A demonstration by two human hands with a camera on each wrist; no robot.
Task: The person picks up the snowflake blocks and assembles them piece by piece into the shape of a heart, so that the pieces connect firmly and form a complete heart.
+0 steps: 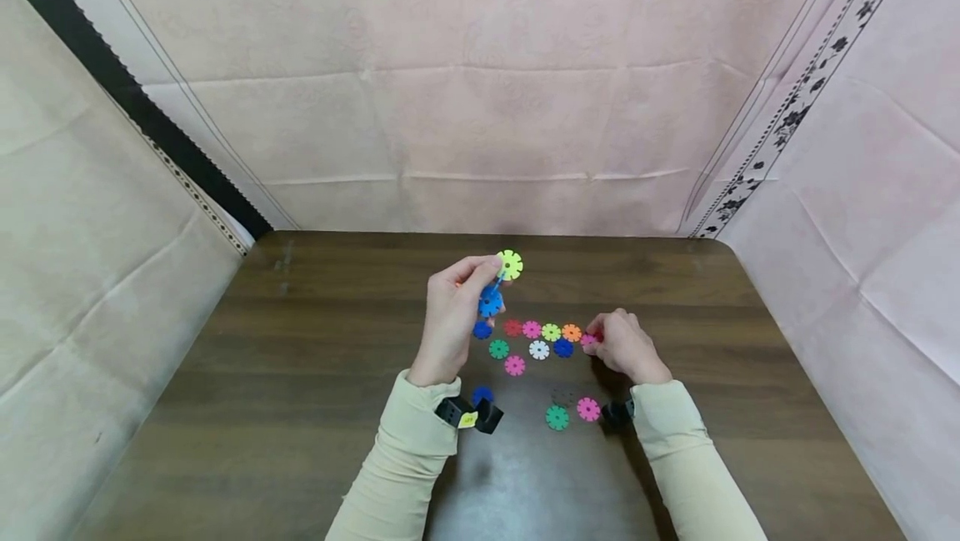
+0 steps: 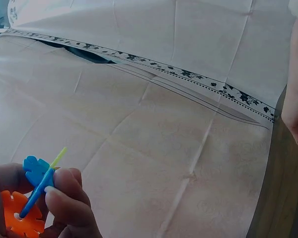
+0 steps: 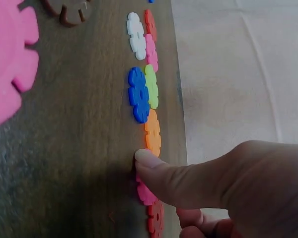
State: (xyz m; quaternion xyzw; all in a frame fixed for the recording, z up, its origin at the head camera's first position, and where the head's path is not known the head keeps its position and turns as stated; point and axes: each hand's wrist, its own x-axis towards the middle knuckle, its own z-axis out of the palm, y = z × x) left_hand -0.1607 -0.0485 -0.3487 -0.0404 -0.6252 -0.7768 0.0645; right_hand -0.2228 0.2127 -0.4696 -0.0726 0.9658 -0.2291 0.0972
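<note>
My left hand (image 1: 448,316) is raised over the table and pinches several joined slotted flower-shaped plastic discs. A yellow-green disc (image 1: 511,265) is at the top and a blue disc (image 1: 491,301) below it. In the left wrist view an orange disc (image 2: 23,214) and a light blue disc (image 2: 37,171) also show in the fingers. At the right end of a row of discs is my right hand (image 1: 626,345). Its thumb (image 3: 181,176) touches a pink disc (image 3: 145,193) lying on the table. Beside this lies a red disc (image 3: 155,218). Whether the other fingers pinch anything is hidden.
More discs lie flat on the brown table (image 1: 337,408): red (image 1: 512,328), orange (image 1: 572,333), white (image 1: 538,349), dark blue (image 1: 563,348) and green (image 1: 498,348) ones. Nearer me are green (image 1: 557,418) and pink (image 1: 588,409) discs. Pale cloth (image 1: 480,149) hangs behind and at both sides.
</note>
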